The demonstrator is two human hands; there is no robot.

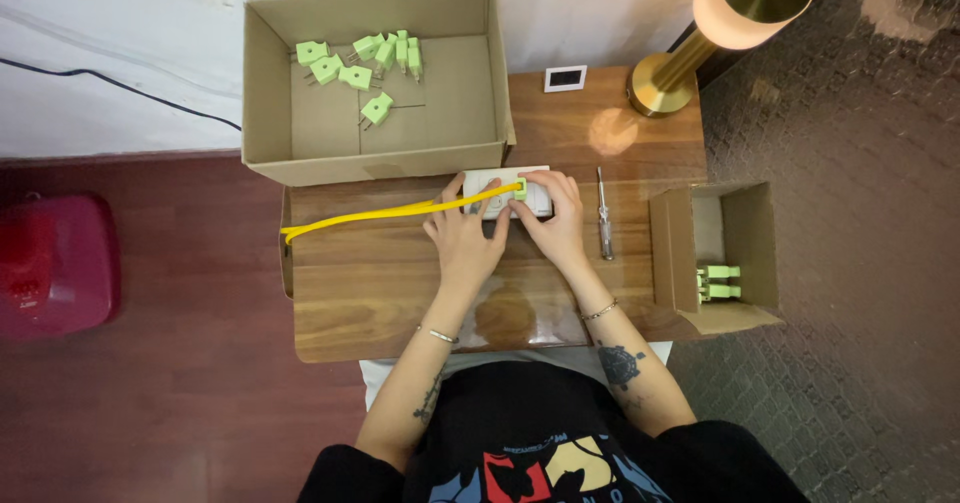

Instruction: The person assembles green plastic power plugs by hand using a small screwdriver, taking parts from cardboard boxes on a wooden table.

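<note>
A white power strip (pixel 503 178) lies on the wooden table (pixel 380 293) with a yellow cord (pixel 370 215) running off to the left. A light green plug (pixel 520 188) sits on the strip. My left hand (pixel 462 233) rests on the strip's left part, over the cord. My right hand (pixel 553 218) holds the strip's right end, with its fingertips at the green plug.
A large open cardboard box (pixel 290 158) at the back holds several green plugs (pixel 362 63). A smaller box (pixel 672 253) at the right holds more green plugs (pixel 718 283). A screwdriver (pixel 604 218) lies beside my right hand. A brass lamp (pixel 700 43) and a small white display (pixel 565 78) stand behind.
</note>
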